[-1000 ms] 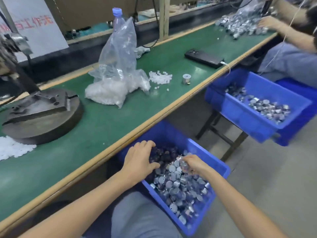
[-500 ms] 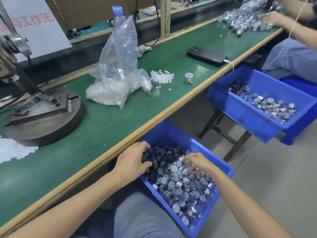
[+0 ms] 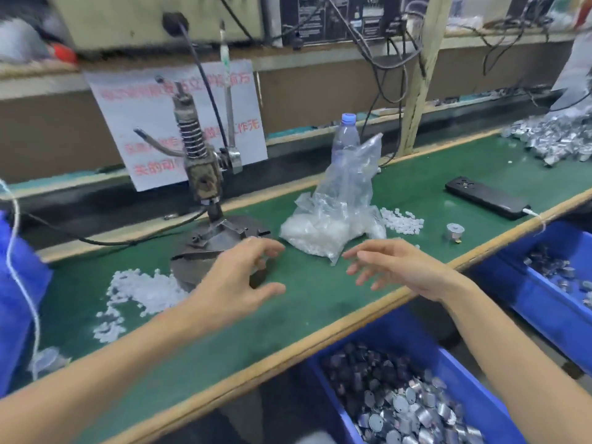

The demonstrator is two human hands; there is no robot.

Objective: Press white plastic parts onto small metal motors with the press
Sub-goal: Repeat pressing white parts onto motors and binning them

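The hand press [image 3: 200, 174] stands on its round metal base [image 3: 221, 241] on the green bench. My left hand [image 3: 237, 283] hovers over the front of that base, fingers spread and holding nothing. My right hand [image 3: 394, 267] hangs above the bench beside it, fingers loosely spread, also holding nothing. White plastic parts lie in a loose pile [image 3: 141, 290] left of the base, in a clear bag [image 3: 333, 225] and in a small heap [image 3: 402, 221]. Small metal motors [image 3: 413, 411] fill the blue bin [image 3: 480, 395] under the bench edge. One motor [image 3: 455, 231] stands alone on the bench.
A water bottle [image 3: 346, 136] stands behind the bag. A black phone [image 3: 487, 201] with a cable lies at the right. More motors are heaped at the far right [image 3: 557, 139]. A second blue bin [image 3: 544, 283] sits at the right, a blue thing [image 3: 16, 299] at the left.
Both hands have left the blue motor bin and risen over the bench in front of the press. The view has swung up and left toward the press.
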